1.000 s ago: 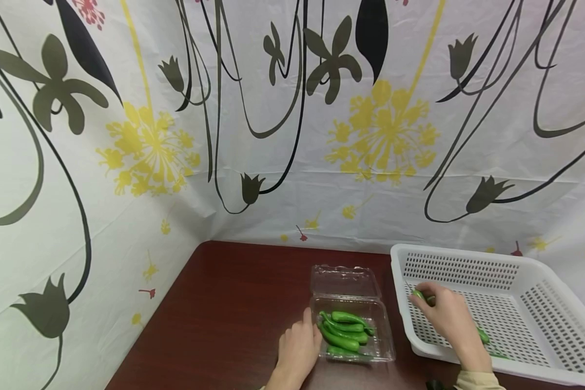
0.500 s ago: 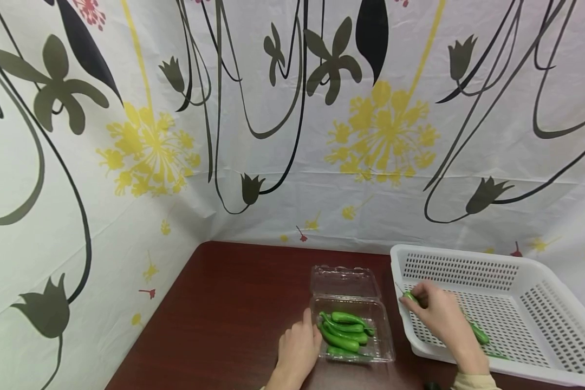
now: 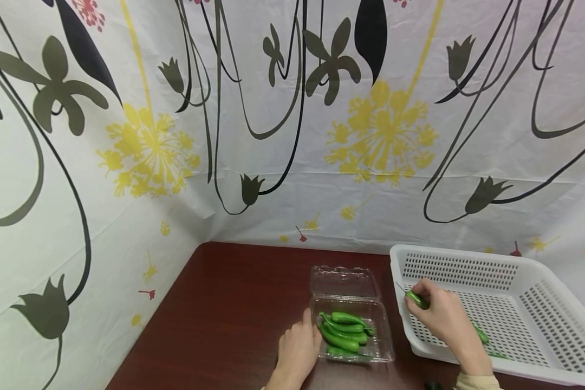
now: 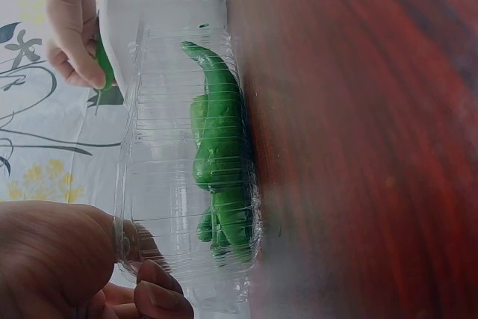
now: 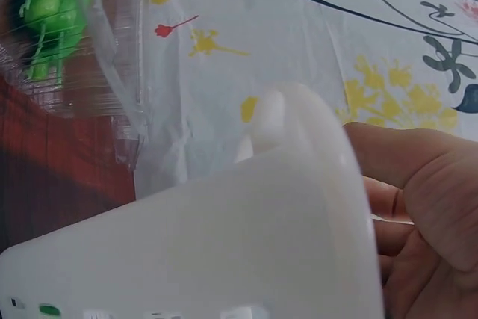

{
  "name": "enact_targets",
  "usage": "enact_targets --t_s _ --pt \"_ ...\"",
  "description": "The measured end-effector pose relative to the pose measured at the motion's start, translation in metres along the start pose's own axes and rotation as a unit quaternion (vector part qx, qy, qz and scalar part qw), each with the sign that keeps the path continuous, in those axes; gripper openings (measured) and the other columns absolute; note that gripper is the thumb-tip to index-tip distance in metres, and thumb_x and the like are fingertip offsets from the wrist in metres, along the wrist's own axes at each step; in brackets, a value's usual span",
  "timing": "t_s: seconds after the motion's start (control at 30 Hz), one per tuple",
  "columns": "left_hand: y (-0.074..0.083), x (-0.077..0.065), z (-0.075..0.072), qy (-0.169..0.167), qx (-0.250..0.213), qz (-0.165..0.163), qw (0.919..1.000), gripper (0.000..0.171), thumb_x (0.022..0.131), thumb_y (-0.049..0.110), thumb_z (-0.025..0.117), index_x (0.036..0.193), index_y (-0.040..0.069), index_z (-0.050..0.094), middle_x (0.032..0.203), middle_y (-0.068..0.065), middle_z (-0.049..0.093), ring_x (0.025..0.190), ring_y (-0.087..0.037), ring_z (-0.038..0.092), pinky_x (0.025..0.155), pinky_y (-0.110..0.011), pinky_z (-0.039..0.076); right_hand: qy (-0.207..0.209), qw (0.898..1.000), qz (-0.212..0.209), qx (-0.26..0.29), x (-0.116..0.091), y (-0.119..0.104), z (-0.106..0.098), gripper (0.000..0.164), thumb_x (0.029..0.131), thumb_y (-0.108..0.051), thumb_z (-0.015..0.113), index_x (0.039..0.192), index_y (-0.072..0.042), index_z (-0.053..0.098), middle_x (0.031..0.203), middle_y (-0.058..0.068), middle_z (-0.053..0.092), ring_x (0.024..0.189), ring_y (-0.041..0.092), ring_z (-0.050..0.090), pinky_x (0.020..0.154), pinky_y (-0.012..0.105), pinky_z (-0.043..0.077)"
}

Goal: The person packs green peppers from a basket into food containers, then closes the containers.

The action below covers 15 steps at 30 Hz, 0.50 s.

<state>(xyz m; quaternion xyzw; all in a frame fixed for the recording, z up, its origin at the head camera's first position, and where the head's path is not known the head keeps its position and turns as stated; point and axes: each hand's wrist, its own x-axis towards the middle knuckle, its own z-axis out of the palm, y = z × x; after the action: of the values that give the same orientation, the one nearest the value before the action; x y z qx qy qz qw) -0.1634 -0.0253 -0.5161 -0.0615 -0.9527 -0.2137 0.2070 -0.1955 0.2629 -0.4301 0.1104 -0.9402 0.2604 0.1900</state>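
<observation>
My right hand (image 3: 443,313) pinches a green chili pepper (image 3: 416,298) by its stem end, over the left side of a white plastic basket (image 3: 403,319). In the left wrist view the held pepper (image 4: 103,61) hangs beside the basket's outer wall, its thin stem showing. The basket wall (image 5: 299,237) hides that pepper in the right wrist view. With my left hand (image 3: 298,345) I hold the left edge of a clear hinged plastic container (image 3: 384,341), thumb and fingers at its rim. Several green peppers (image 3: 340,341) lie side by side in it.
More green peppers (image 3: 481,335) lie in the basket near my right wrist. The container's lid (image 3: 345,283) is folded back on the dark red table (image 3: 234,303). A flower-patterned white curtain (image 3: 283,151) stands behind and to the left.
My right hand moved slightly left within the basket with the pepper, then shifted a little back, and more of the pepper shows now. The left hand and container stay put.
</observation>
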Motion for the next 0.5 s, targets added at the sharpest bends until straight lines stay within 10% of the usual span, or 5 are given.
enact_targets --t_s 0.5 --pt "-0.0003 -0.0005 -0.0008 -0.007 -0.006 -0.003 1.0 0.038 0.089 0.011 0.067 0.123 -0.004 0.061 0.064 -0.01 0.063 0.044 -0.023 0.056 0.039 -0.034 0.039 0.056 0.997 -0.048 0.01 0.0004 -0.0096 0.0041 0.017 0.079 -0.009 0.082 0.088 -0.011 0.067 0.076 -0.004 0.069 0.063 0.013 0.064 0.058 0.035 0.05"
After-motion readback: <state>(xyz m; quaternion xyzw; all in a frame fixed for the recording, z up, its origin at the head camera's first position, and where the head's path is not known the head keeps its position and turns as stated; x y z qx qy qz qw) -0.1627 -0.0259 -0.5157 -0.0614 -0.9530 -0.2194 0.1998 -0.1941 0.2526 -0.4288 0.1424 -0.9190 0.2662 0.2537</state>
